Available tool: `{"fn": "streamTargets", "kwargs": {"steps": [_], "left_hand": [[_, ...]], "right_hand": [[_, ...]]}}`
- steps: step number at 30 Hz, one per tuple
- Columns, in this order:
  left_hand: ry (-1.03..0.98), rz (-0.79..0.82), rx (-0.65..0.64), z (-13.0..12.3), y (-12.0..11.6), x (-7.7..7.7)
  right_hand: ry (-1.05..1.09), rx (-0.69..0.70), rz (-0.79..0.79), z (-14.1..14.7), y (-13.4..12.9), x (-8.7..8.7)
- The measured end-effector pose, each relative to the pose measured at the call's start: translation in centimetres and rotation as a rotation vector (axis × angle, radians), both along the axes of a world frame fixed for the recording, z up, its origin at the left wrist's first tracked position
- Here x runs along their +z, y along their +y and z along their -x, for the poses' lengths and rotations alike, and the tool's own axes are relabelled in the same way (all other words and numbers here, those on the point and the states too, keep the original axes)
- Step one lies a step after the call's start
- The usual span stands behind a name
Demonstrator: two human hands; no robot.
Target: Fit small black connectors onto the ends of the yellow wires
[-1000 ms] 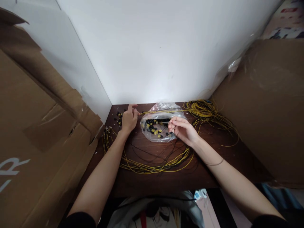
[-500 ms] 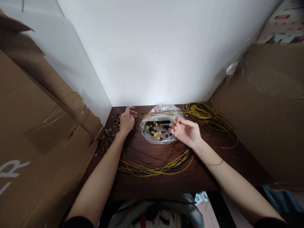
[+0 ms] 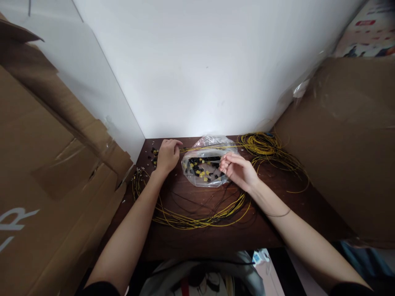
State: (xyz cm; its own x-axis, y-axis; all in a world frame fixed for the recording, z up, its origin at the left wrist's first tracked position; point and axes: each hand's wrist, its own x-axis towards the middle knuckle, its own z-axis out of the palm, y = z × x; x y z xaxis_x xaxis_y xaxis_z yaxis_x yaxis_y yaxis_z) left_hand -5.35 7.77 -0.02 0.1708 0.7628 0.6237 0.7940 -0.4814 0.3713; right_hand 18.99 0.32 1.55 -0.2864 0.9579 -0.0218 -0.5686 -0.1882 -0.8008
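Observation:
My left hand is over the left side of the dark table, its fingers bent and close together. It is beside the left ends of the yellow and black wires; what is under its fingers is hidden. A clear plastic bag lies open in the middle, holding several small black and yellow caps. Over the bag's right side, my right hand has its fingertips closed in a pinch, and I cannot make out what is between them. Several loose small caps lie left of my left hand.
A bundle of yellow and black wires curves along the table's front, with white-tipped ends at the left. A coil of yellow wire sits at the back right. Cardboard boxes flank the table; a white wall stands behind.
My left hand has shifted slightly right and its fingers have drawn together. My right hand has moved a little left and its fingers have curled in; the thin dark wire at its fingertips no longer shows.

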Motion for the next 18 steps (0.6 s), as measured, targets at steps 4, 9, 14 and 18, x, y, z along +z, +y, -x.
{"fn": "streamTargets", "kwargs": {"steps": [4,9,14,18], "left_hand": [[-0.121,0.008,-0.157,-2.5,-1.8,1.7],[-0.179,0.302,-0.6,-5.5,-4.6,2.5],[-0.07,0.39,-0.675,-6.2,-5.4,1.8],[-0.084,0.321,-0.618,-6.3,-5.4,1.5]], "right_hand": [[-0.01,-0.034,-0.01,0.0,0.2,-0.3],[0.036,-0.053,-0.017,-0.1,0.3,-0.1],[0.075,-0.13,-0.038,0.0,0.3,0.2],[0.114,-0.167,-0.042,0.0,0.5,0.0]]}}
